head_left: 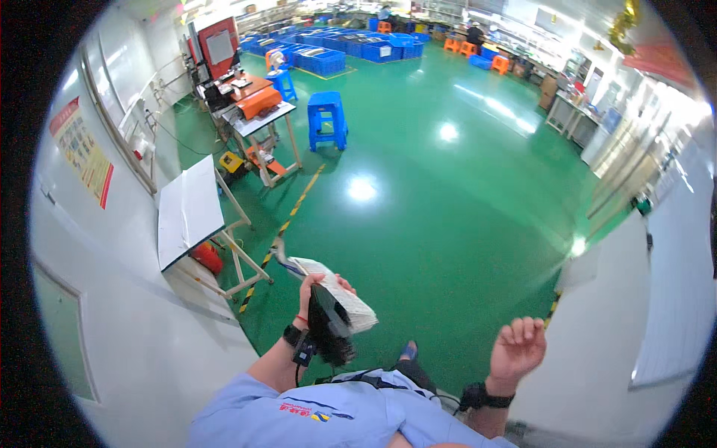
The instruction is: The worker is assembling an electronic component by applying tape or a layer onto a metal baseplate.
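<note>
My left hand [308, 293] is closed around a white, ribbed, slab-like thing [351, 302]. Against it, on my side, is a black brush-like thing [328, 328] with a dark bristly lower end, in the same grip. From the far end of the white slab a pale curved piece [279, 250] sticks out; its kind is unclear. My right hand [520, 347] is raised off to the right, apart from these things. Its fingers are curled in, with nothing visible in them. Both wrists wear black bands.
A slanted white-topped table [193, 209] stands at the left wall, with a red object under it. Beyond are a cluttered workbench [258, 104] and a blue stool [326, 119]. Blue bins [317, 61] fill the far floor. A white panel [597, 351] stands at right.
</note>
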Available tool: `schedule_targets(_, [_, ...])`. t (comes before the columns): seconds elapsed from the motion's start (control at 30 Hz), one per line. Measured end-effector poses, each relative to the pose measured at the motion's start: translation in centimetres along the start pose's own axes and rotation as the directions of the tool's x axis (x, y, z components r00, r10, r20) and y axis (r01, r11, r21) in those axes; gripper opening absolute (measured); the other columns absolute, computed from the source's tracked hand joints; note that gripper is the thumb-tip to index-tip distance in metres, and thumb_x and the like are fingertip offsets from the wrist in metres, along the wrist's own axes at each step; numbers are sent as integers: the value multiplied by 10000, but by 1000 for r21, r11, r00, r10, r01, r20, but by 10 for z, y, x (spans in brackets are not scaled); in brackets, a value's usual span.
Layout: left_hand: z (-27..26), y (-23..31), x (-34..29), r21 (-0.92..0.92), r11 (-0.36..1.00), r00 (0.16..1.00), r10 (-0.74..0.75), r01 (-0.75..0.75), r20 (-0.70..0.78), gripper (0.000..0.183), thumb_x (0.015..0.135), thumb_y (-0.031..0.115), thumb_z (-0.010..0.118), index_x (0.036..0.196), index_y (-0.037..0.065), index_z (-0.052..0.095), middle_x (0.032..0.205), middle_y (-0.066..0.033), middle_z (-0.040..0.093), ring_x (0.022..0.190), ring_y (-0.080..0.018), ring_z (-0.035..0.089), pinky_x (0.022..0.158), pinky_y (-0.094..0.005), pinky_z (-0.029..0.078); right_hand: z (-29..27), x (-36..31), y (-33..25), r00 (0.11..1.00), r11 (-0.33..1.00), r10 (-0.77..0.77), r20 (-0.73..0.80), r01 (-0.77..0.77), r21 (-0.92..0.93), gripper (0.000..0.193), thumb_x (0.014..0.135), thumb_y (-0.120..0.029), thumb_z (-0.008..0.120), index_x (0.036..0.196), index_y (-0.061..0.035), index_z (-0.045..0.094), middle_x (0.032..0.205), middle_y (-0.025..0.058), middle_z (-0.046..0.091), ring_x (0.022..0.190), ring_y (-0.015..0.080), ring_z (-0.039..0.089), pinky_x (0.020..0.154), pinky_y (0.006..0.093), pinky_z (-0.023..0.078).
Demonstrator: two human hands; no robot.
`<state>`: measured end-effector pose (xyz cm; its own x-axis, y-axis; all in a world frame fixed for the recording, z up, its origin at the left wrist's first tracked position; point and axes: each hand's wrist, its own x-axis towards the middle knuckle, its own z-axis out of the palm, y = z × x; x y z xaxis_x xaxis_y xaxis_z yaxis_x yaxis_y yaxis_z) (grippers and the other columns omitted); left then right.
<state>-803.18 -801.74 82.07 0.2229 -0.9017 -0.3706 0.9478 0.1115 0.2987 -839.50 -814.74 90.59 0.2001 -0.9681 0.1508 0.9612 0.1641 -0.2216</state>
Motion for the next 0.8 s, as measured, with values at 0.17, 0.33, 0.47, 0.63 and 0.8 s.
schedule_targets(0.17, [-30,40,158,236,940,870,322,-247,-372,139,791,199,568,737,96,490,669,-40,525,654,-226,567,653,-354,499,-74,147,-13,990,982,-138,-11,135,-131,125,965,-152,486,943,-36,529,719,19,397,617,124,370,540,266,339])
schedule_targets(0.33, [8,133,242,157,908,810,418,-389,-411,175,790,252,561,737,87,542,751,-74,615,709,-260,621,722,-391,518,-70,356,36,999,988,-42,24,45,-150,113,962,-138,482,948,-31,513,722,20,390,619,123,363,538,264,332])
schedule_targets(0.47, [40,183,298,102,832,761,542,-545,-356,259,787,296,540,781,44,601,830,-122,671,790,-292,656,780,-406,525,-19,519,149,946,968,247,210,-233,-92,113,946,-137,515,965,-27,500,728,31,399,650,136,375,555,274,333])
schedule_targets(0.63, [-35,223,394,185,756,597,621,-628,-508,250,772,271,531,746,29,588,767,-133,655,727,-294,647,724,-408,534,-9,676,273,830,893,446,336,-384,-235,198,918,-196,592,951,-20,509,744,50,444,667,158,403,567,302,337])
schedule_targets(0.8, [-61,287,560,69,785,691,580,-616,-430,382,813,308,440,853,-22,627,917,-187,667,853,-342,637,836,-462,510,-57,823,329,801,571,464,379,57,-819,259,891,-239,652,951,1,578,842,70,559,710,146,518,631,264,421])
